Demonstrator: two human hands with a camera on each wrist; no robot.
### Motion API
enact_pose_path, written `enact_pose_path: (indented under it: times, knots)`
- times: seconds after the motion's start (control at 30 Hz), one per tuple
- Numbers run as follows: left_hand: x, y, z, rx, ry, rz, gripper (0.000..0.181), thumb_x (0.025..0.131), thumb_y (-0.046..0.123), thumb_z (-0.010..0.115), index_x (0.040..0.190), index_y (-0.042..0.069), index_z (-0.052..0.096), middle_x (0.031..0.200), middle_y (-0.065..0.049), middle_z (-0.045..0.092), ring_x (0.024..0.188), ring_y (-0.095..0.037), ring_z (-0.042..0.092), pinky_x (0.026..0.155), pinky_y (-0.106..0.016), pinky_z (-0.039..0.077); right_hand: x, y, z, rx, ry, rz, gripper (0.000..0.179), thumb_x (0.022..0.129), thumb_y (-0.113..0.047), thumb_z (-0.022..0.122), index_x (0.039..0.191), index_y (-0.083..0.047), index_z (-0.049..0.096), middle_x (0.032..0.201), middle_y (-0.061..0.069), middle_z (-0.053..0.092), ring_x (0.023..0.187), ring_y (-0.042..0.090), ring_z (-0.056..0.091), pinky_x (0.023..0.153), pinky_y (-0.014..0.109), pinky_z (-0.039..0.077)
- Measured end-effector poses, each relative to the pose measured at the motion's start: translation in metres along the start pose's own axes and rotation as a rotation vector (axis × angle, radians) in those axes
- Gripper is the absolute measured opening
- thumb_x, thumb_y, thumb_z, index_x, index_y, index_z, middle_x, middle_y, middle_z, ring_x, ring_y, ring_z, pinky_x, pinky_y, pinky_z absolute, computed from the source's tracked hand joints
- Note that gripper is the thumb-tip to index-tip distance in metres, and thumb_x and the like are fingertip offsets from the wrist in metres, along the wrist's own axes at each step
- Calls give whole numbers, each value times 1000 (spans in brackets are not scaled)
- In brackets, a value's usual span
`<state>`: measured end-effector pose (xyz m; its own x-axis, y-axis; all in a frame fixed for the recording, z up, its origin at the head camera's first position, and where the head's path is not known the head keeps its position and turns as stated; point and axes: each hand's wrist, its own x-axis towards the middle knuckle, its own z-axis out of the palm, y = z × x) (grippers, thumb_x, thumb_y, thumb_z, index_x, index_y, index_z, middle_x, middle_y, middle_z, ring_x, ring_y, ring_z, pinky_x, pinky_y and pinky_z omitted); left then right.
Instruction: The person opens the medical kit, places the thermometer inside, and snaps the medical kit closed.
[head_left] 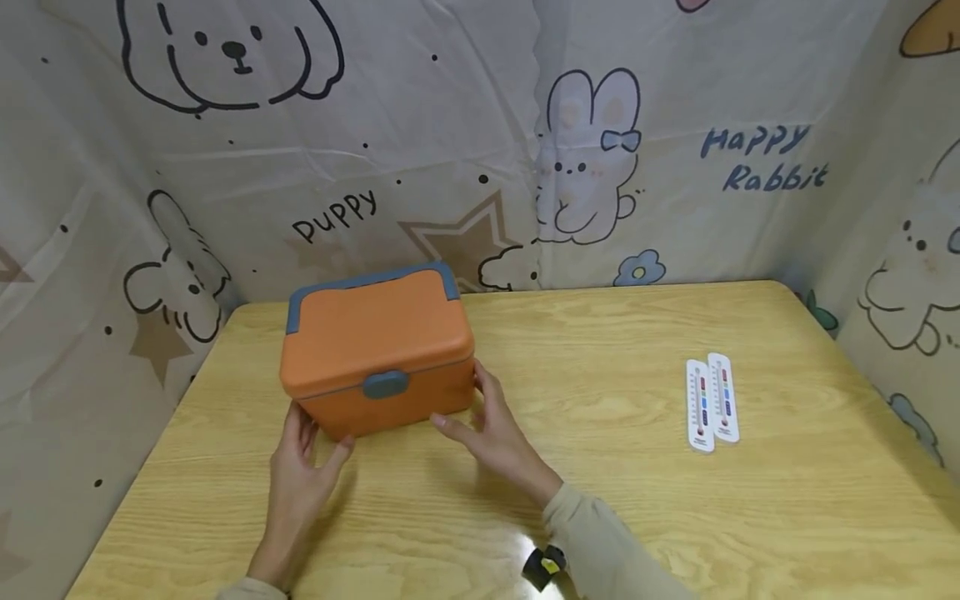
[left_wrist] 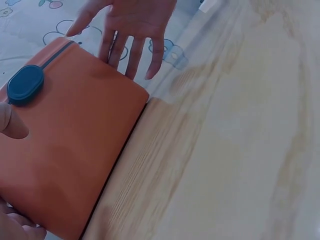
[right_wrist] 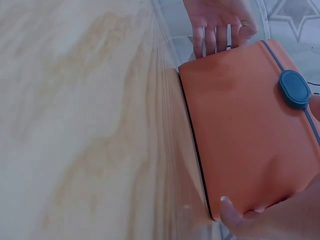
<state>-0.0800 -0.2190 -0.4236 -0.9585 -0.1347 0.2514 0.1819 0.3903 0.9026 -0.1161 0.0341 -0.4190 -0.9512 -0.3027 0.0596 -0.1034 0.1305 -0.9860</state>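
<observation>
An orange lidded box (head_left: 382,333) with a blue-grey handle (head_left: 360,282) and front latch (head_left: 386,383) stands on the left part of the table, its lid closed. At its left end is my left hand (head_left: 296,479), fingers along the side and thumb near the lower front edge. My right hand (head_left: 501,437) flanks the right end, its thumb by the lower front. Straight fingers of the right hand (left_wrist: 137,25) show beyond the box in the left wrist view. In the right wrist view, the left hand (right_wrist: 220,20) reaches behind the far end with fingers extended.
Two white thermometers (head_left: 701,408) lie side by side, slightly overlapping, on the right of the wooden table (head_left: 600,367). Behind stands a printed cloth backdrop (head_left: 420,125). A small black item with a yellow mark (head_left: 543,568) is beside my right sleeve.
</observation>
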Motion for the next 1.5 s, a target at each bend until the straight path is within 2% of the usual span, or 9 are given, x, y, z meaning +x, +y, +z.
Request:
enact_pose_path:
  times: [0.27, 0.53, 0.77, 0.97, 1.2, 1.33, 1.5]
  knots:
    - [-1, 1, 6, -35, -25, 19, 86, 85, -4, 68, 152, -2, 14, 152, -28, 25, 139, -40, 29, 107, -11, 27, -6, 1, -9, -41, -12, -6, 94, 90, -37, 69, 155, -19, 5, 159, 8, 10, 144, 30, 15, 109, 57, 30]
    - [4, 2, 18, -38, -55, 80, 84, 85, -4, 68, 152, -2, 18, 152, -26, 29, 138, -39, 32, 106, -11, 28, -11, 2, -26, -79, -10, -1, 94, 89, -35, 70, 156, -21, 5, 159, 6, 11, 145, 30, 15, 109, 58, 29]
    - [8, 7, 29, -28, -123, 115, 83, 86, 0, 67, 153, 3, 18, 152, -20, 31, 138, -33, 34, 108, -16, 30, -17, 3, -42, -93, 39, 4, 90, 91, -29, 68, 156, -20, 7, 159, 8, 12, 144, 33, 18, 107, 58, 31]
    - [9, 11, 38, -39, -149, 125, 84, 86, -1, 68, 153, -1, 16, 153, -22, 28, 138, -33, 33, 108, -20, 31, -23, 2, -52, -88, 63, 13, 88, 91, -29, 69, 155, -17, 10, 159, 10, 13, 143, 35, 20, 107, 55, 33]
    - [9, 14, 49, -21, -167, 174, 85, 85, 0, 68, 153, -1, 17, 153, -21, 28, 138, -33, 33, 109, -33, 30, -30, 0, -62, -89, 103, 6, 86, 90, -29, 70, 155, -16, 14, 159, 9, 15, 143, 35, 21, 107, 56, 33]
    - [7, 13, 54, -33, -155, 194, 86, 83, -3, 69, 152, 0, 18, 152, -21, 31, 137, -33, 35, 108, -34, 32, -33, 2, -66, -67, 102, 1, 86, 89, -26, 71, 155, -16, 16, 159, 9, 15, 144, 36, 20, 109, 57, 31]
    - [3, 10, 61, -44, -193, 213, 95, 82, -1, 70, 155, 6, 11, 155, -17, 27, 139, -30, 32, 109, -31, 28, -38, 4, -72, -16, 102, -30, 89, 88, -19, 72, 156, -17, 15, 160, 8, 12, 144, 35, 18, 108, 54, 33]
